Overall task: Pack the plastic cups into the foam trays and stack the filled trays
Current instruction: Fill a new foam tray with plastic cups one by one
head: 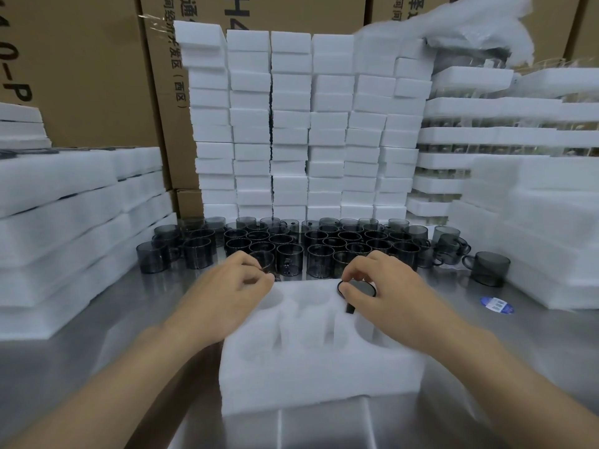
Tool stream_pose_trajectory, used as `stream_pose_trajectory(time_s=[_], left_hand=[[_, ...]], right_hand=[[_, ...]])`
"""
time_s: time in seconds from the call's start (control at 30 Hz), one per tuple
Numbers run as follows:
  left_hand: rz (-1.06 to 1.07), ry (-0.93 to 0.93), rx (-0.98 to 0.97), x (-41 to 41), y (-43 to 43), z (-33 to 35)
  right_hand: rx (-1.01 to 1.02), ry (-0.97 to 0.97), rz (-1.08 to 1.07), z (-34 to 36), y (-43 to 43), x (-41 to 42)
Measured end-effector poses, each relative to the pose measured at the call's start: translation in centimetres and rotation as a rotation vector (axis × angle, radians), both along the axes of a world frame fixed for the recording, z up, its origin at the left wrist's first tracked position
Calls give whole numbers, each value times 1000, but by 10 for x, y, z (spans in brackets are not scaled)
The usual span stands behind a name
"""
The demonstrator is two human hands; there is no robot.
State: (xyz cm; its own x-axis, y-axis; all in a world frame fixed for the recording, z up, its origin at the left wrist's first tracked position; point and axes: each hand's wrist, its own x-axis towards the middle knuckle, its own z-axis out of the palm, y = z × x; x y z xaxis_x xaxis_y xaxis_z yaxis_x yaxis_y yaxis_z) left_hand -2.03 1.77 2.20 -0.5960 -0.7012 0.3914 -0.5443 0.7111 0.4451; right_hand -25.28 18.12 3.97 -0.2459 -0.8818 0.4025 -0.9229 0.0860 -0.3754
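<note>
Foam tray (pixel 317 384), bare steel table (pixel 97 351) flanking both sides — right hand (pixel 382 296) pinches rim of grey cup (pixel 366 288) in far-right cavity; left hand (pixel 227 296) pinches rim of second cup (pixel 264 259) just past tray's far edge

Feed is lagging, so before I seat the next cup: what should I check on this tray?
1. Right hand holds the right-hand cup in the foam tray, far right: ok.
2. That cup pushed fully down: cannot tell, fingers cover it.
3. Left hand pinches the left-hand cup at the tray's far edge: ok.
4. Far-left pocket free for it: ok.
5. Tray flat on the steel table: ok.
6. Loose cups within reach behind the tray: ok.
</note>
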Motion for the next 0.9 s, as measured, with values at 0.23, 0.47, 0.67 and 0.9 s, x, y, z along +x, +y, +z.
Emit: stream_pose_trajectory(time_s=[0.23, 0.47, 0.67, 0.9], left_hand=[[-58, -8, -387, 4, 32, 22], [-210, 123, -554, 0, 58, 27], [-253, 160, -595, -3, 65, 27], [-316, 318, -628, -5, 66, 26]], right_hand=[[-13, 93, 1, 6, 4, 6], [-241, -98, 148, 10, 6, 38], [-305, -166, 141, 7, 2, 40], [-498, -409, 270, 11, 5, 45]])
